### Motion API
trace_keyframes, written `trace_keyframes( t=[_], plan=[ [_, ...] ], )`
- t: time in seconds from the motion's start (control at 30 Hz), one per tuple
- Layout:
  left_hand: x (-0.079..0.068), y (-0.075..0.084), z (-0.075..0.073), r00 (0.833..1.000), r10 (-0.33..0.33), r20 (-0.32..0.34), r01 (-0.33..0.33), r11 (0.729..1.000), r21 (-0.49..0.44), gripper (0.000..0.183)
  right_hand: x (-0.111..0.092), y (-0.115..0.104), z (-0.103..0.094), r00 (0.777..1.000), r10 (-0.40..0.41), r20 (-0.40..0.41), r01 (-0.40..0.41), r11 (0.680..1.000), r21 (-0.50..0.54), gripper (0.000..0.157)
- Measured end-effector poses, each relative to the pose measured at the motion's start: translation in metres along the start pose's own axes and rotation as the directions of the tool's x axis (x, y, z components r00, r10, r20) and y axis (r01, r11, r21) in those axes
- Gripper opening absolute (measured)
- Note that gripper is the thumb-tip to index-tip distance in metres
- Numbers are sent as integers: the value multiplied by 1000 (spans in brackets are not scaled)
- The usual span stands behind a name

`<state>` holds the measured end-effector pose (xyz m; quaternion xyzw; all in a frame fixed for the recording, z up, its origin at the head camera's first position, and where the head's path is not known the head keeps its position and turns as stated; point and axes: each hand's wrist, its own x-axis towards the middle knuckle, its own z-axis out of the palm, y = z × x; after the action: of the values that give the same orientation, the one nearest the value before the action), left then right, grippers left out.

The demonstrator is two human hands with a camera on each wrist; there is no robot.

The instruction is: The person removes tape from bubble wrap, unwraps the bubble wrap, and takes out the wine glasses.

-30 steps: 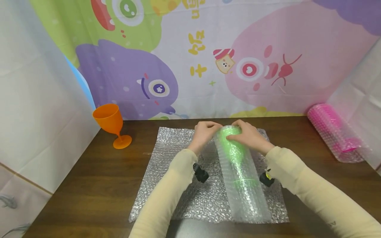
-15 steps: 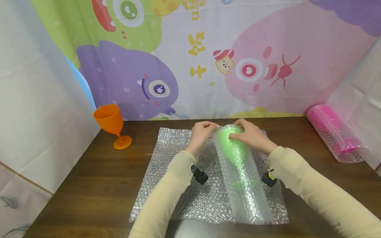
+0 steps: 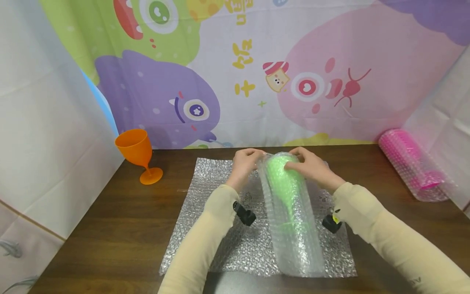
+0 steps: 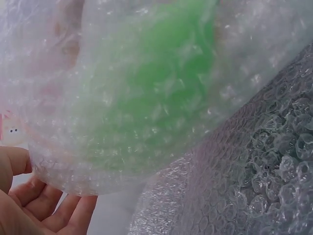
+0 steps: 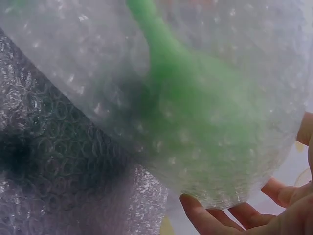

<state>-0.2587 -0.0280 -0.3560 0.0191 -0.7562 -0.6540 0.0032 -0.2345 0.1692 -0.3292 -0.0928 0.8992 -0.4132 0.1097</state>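
A green goblet (image 3: 280,179) lies rolled in clear bubble wrap (image 3: 299,253), its bowl at the far end. Under this roll a bubble wrap sheet (image 3: 224,228) is spread on the table. My left hand (image 3: 241,166) pinches the wrap's edge at the roll's far left corner. On the other side my right hand (image 3: 313,168) grips the wrapped bowl, thumb on top and fingers round the far end. In the right wrist view several fingertips (image 5: 193,205) touch the wrap below the green bowl (image 5: 205,127). The wrap blurs the goblet in both wrist views.
An orange goblet (image 3: 137,149) stands upright at the back left of the dark wooden table (image 3: 110,228). At the back right lies a pink goblet (image 3: 404,145) in bubble wrap, near the side wall. A cartoon-printed cloth (image 3: 253,122) hangs behind the table.
The wrapped green goblet has rolled a little to the left over the sheet. My left hand has shifted left with the wrap's edge, and my right hand stays on the bowl.
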Motion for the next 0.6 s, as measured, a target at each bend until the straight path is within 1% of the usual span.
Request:
trace_keyframes(
  t=[0.2, 0.37, 0.6],
  plan=[
    [2, -3, 1, 999, -25, -22, 25, 999, -24, 22, 1, 6, 2, 1000, 4, 2, -4, 999, 53, 55],
    [4, -6, 1, 999, -31, -41, 28, 997, -77, 22, 1, 10, 3, 1000, 10, -9, -9, 996, 85, 52],
    [2, -11, -1, 999, -42, -31, 38, 992, -120, 21, 1, 18, 4, 1000, 11, 9, -12, 991, 135, 54]
  ],
)
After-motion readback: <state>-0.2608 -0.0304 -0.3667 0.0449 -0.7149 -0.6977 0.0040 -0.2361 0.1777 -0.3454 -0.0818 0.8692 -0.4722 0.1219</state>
